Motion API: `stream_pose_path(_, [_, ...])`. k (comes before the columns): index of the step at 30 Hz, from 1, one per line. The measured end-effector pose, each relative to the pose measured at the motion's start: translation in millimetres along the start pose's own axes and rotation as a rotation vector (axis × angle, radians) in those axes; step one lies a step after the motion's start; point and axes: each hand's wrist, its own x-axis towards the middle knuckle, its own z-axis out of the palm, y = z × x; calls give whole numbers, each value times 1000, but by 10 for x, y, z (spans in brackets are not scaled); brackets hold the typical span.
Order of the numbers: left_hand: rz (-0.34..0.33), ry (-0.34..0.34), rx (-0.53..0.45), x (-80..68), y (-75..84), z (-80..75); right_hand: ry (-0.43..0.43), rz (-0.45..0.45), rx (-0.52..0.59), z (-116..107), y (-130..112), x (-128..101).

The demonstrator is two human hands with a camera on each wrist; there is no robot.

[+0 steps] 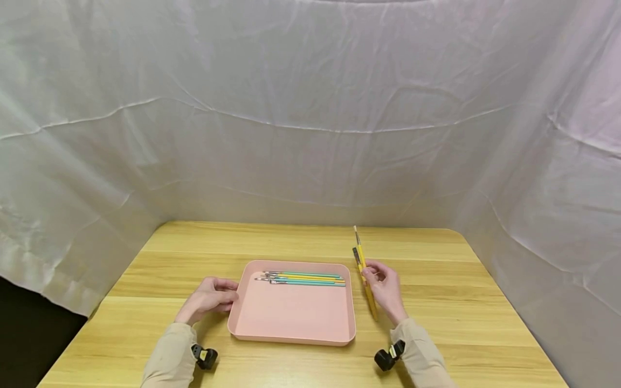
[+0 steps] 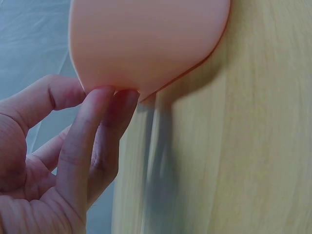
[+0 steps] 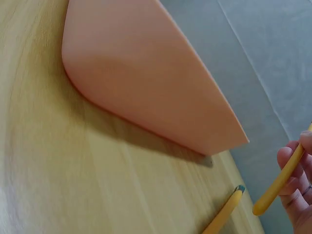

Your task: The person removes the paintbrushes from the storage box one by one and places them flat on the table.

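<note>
A pink tray (image 1: 291,339) sits mid-table with several teal and yellow paintbrushes (image 1: 304,278) lying across its far end. My left hand (image 1: 211,297) rests at the tray's left side, and its straight fingertips (image 2: 105,105) touch the tray's outer wall (image 2: 146,39). Just right of the tray, my right hand (image 1: 385,288) pinches a long yellow paintbrush (image 1: 360,253) with the bristles pointing away from me. In the right wrist view its handle (image 3: 282,178) runs through the fingers (image 3: 297,195). A second yellow handle (image 3: 225,212) lies just below it, and whether it is held I cannot tell.
The wooden table (image 1: 436,323) is enclosed by white cloth (image 1: 310,108) at the back and on both sides. Bare wood surrounds the tray (image 3: 146,92). A small black camera is strapped at each wrist (image 1: 206,357).
</note>
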Motion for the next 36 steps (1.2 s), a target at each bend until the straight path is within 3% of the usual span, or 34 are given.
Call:
stream_pose_path(24, [-7,13,21,-4,25,0,31,69,-145,-161,303,105])
stream_pose_path(36, [-6,16,24,-14,27,4,-2,52,-319,-204,385,135])
